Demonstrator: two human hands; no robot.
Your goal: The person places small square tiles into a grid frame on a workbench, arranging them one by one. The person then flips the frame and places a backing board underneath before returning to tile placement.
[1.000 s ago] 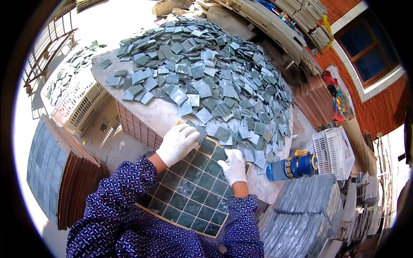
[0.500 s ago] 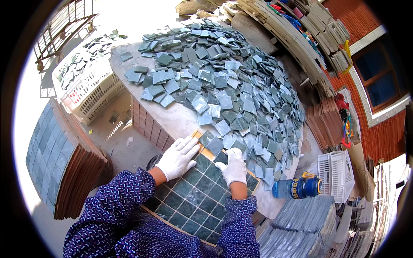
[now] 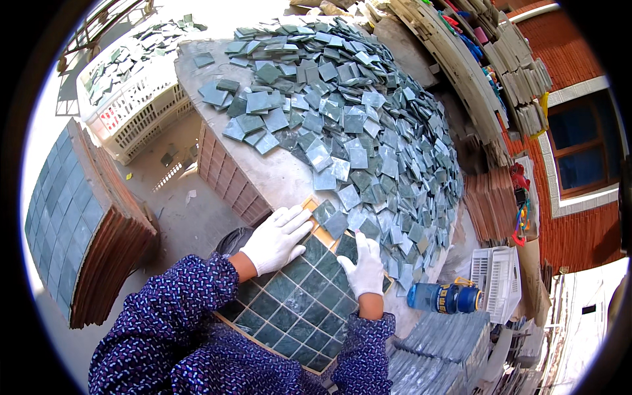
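A wooden-framed tray in front of me holds square dark green stone tiles in a grid, with a bare strip of wood at its far edge. My left hand, in a white glove, lies flat over the tray's far left corner, fingers stretched out. My right hand, also gloved in white, rests over the tiles near the far right side, with thumb and fingers apart. Just beyond its fingertips begins a big heap of loose grey-green tiles. A few loose tiles lie against the tray's far edge.
The heap covers a pale worktable. To the left stand a stack of tiled panels and a white crate of tiles. On the right are a blue bottle, a white basket and bundled grey tiles.
My right hand has lifted its fingers and straightened them, uncovering more of a tile in the far row. My left hand stays in place. The whole view has shifted slightly.
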